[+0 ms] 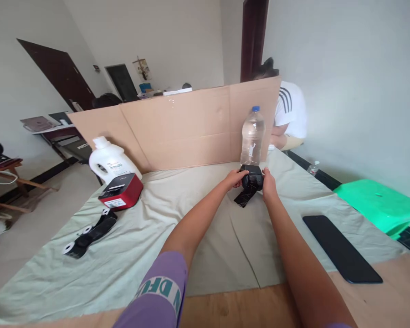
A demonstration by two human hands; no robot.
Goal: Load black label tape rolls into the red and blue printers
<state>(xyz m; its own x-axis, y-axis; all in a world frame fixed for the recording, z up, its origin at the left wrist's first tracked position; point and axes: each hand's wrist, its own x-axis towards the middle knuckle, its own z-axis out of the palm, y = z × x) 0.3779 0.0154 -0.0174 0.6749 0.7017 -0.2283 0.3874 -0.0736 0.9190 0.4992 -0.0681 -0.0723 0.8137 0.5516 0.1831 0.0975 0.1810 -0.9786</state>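
Note:
Both my arms reach forward over the cloth to a small black boxy device [252, 173] in front of the water bottle. A glossy black strip [245, 197] hangs from its front onto the cloth. My left hand [235, 178] is closed at the device's left side, thumb on its top edge. On the other side, my right hand [268, 182] grips it, with most of those fingers hidden behind. To the left lie black rolls [94, 232] with white cores, joined in a row. Behind them sits a red and black box-shaped machine [123, 192] with a white label.
A cardboard panel [184, 132] stands across the back, with a blue-capped water bottle [253, 136] and a white jug [112, 159] before it. At right are a black phone-like slab [341, 248] and a green stool [379, 200]. A person in a white shirt [292, 109] sits beyond.

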